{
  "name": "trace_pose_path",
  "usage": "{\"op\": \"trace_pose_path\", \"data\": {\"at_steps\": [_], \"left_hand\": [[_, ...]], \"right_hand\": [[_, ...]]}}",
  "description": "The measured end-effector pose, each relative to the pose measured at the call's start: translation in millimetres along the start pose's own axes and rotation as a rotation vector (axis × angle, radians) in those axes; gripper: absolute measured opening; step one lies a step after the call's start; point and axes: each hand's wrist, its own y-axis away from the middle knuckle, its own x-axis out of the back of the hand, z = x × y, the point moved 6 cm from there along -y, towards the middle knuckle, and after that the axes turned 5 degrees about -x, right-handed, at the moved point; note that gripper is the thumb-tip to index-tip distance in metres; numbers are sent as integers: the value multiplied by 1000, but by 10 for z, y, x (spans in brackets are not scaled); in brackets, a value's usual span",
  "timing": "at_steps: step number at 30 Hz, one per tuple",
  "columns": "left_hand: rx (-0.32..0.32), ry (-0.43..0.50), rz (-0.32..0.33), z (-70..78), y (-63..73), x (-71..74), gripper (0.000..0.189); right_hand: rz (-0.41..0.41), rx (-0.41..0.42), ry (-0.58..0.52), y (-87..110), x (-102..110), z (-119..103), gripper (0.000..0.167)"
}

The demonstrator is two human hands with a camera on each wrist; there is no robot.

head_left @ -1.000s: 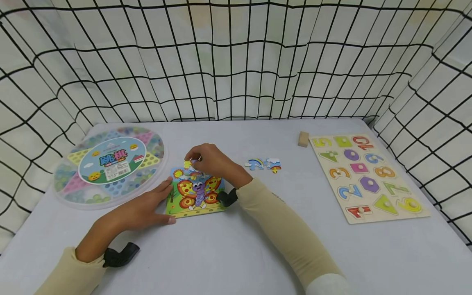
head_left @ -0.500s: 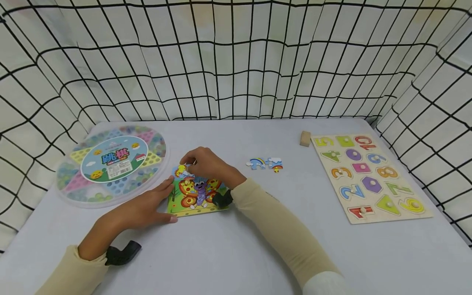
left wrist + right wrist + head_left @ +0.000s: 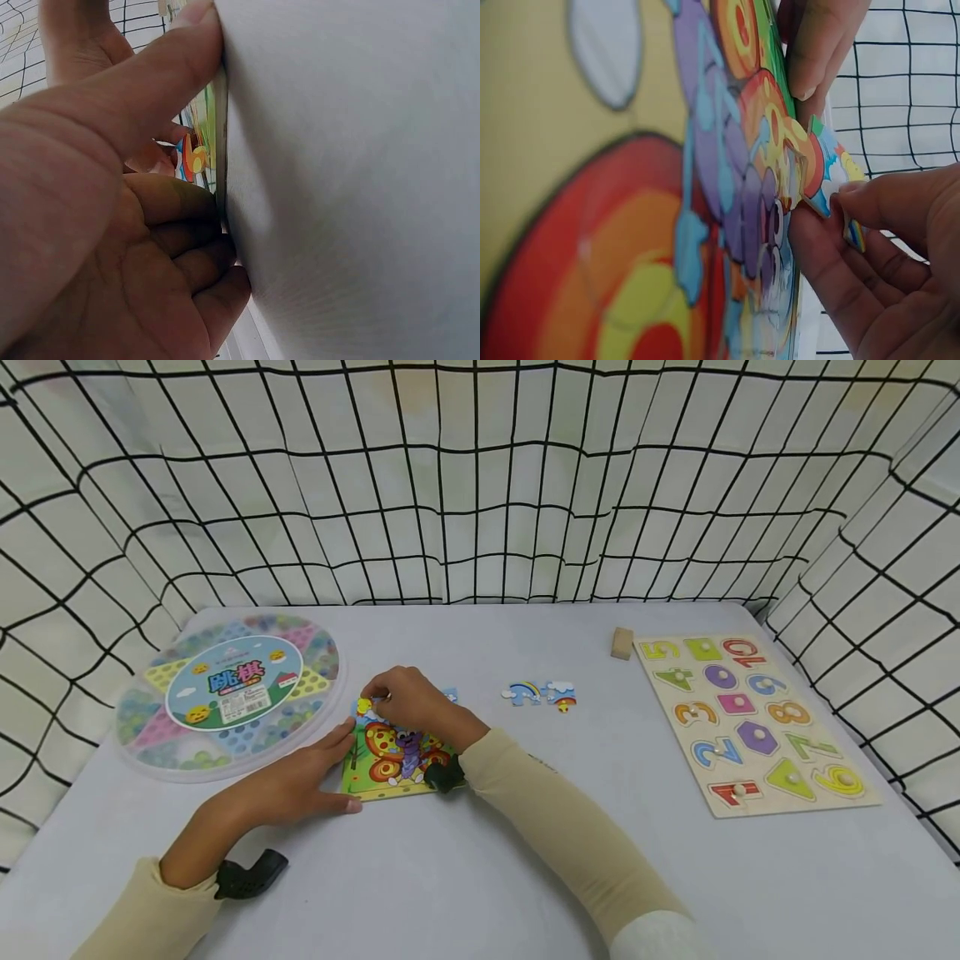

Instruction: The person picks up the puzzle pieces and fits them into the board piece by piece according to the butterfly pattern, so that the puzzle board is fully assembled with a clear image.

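Observation:
A butterfly jigsaw puzzle [image 3: 386, 781] lies on the white table before me. My right hand [image 3: 416, 703] is over its upper part and pinches a jigsaw piece [image 3: 832, 169] with a yellow sun between thumb and fingers. That piece is tilted at the puzzle's upper left, touching or just above the surface; I cannot tell which. My left hand [image 3: 288, 785] rests along the puzzle's left side, fingers at the edge and thumb by the lower left corner. In the left wrist view its fingertips touch the board's edge. The right hand hides much of the puzzle's top.
Two rainbow-and-cloud jigsaw pieces [image 3: 540, 693] lie to the right of the puzzle. A round marble-game box [image 3: 232, 685] sits at the left. On the right are a wooden number board [image 3: 757, 727] and a small wooden block [image 3: 622, 643]. Black netting [image 3: 480, 510] encloses the table.
My right hand has moved left and slightly nearer, bringing the sun piece to the puzzle's upper left corner. My left hand stays at the puzzle's left edge.

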Motion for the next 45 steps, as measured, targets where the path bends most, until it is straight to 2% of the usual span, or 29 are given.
{"op": "trace_pose_path", "data": {"at_steps": [5,10,15,21,29,36,45], "left_hand": [[13,-5,1,-12,-1,-11,102],[11,-14,0,-15,-5,-13,101],[15,-13,-4,-23,-13,-16,102],[20,-7,-4,-27,-18,-20,102],[-4,6,2,3,-12,-18,102],[3,2,-1,1,-17,-15,102],[16,13,0,-34,-14,-27,103]], "right_hand": [[-35,-20,52,-3,-38,-12,29],[-95,-44,156,1,-77,-12,35],[-104,-40,237,-10,-81,-14,38],[-96,-35,222,-19,-79,-16,35],[-92,-62,280,-32,-107,20,32],[-100,-66,207,-39,-108,15,27],[-145,-66,156,-35,-73,11,29]]}}
